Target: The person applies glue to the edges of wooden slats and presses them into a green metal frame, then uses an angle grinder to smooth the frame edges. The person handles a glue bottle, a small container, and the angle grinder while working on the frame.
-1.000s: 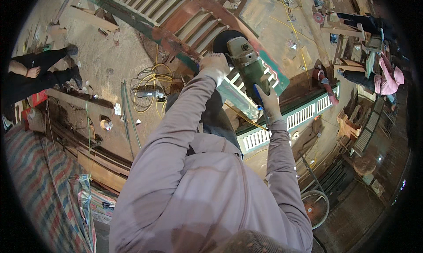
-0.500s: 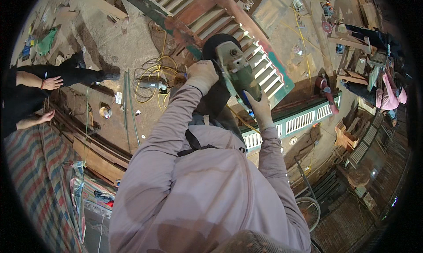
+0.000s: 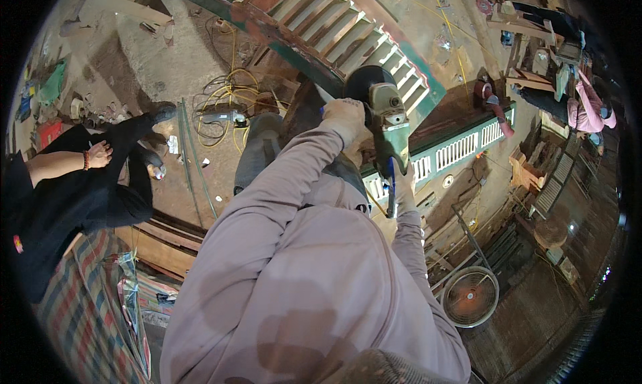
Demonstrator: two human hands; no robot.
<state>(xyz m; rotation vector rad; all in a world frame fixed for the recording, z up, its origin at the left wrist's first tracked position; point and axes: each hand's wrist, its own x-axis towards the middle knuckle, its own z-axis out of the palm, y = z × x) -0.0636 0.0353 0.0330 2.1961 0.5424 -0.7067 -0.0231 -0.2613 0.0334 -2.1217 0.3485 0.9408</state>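
Observation:
An angle grinder (image 3: 392, 138) with a green body and a dark round disc (image 3: 362, 83) is held out in front of me. My left hand (image 3: 346, 121), in a pale glove, is closed at the grinder's head on the left; its fingers hide the side handle. Farther back, my right hand (image 3: 404, 188) wraps the rear of the body. The disc overlaps the lower edge of a louvered wooden shutter (image 3: 287, 56), with green and reddish frame and pale slats. Whether disc and wood touch, I cannot tell.
At the left, a person in black (image 3: 100, 176) sits or crouches close by. Yellow cable (image 3: 231, 89) lies coiled near another power tool (image 3: 217, 117). A second louvered panel (image 3: 461, 148) lies to the right, with a round fan (image 3: 470, 297) nearer. Another worker in pink (image 3: 585, 103) is far right.
The grinder and both hands have shifted right and slightly down in view, and the grinder's body now points more straight toward me. The person in black has leaned nearer at the left.

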